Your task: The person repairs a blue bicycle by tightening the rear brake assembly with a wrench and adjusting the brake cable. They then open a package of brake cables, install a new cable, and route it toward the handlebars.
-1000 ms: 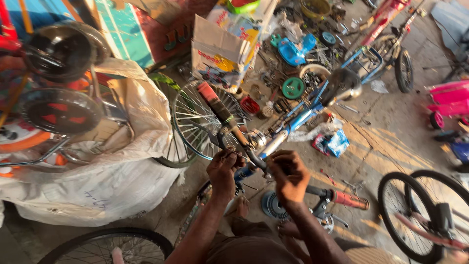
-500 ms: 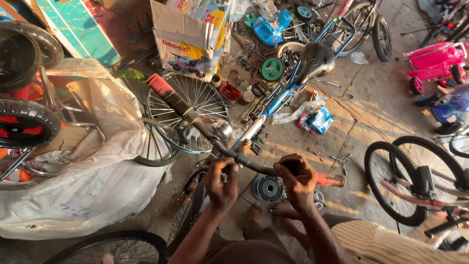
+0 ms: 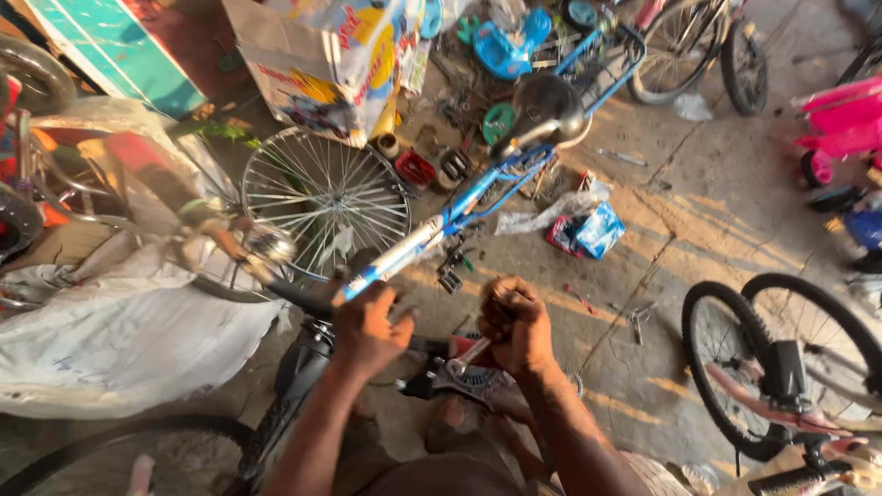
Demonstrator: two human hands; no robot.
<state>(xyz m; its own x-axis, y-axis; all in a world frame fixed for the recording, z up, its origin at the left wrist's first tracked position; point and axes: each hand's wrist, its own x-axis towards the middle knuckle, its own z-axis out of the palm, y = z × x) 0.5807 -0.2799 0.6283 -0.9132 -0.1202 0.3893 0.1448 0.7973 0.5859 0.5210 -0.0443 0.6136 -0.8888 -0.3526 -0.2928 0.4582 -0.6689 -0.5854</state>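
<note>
A blue and white bicycle frame (image 3: pixel 459 207) runs from the centre up to a black saddle (image 3: pixel 548 107). My left hand (image 3: pixel 369 326) grips the black handlebar stem (image 3: pixel 308 303) at the frame's near end. My right hand (image 3: pixel 516 323) is closed on a metal spanner (image 3: pixel 466 358) whose jaw sits at the handlebar's clamp just below my hands. A chrome bell (image 3: pixel 269 245) and a red grip (image 3: pixel 138 165) sit on the bar to the left.
A loose spoked wheel (image 3: pixel 323 200) lies on the concrete floor (image 3: pixel 717 230). A cardboard box (image 3: pixel 322 64) and scattered parts sit beyond it. White sacking (image 3: pixel 129 340) covers bikes at left. Bicycle wheels (image 3: pixel 781 358) stand at right; a pink toy (image 3: pixel 841 115) is far right.
The view has dropped closer to the bike. Both hands have come in to the stem, and my right hand now holds a spanner at the clamp.
</note>
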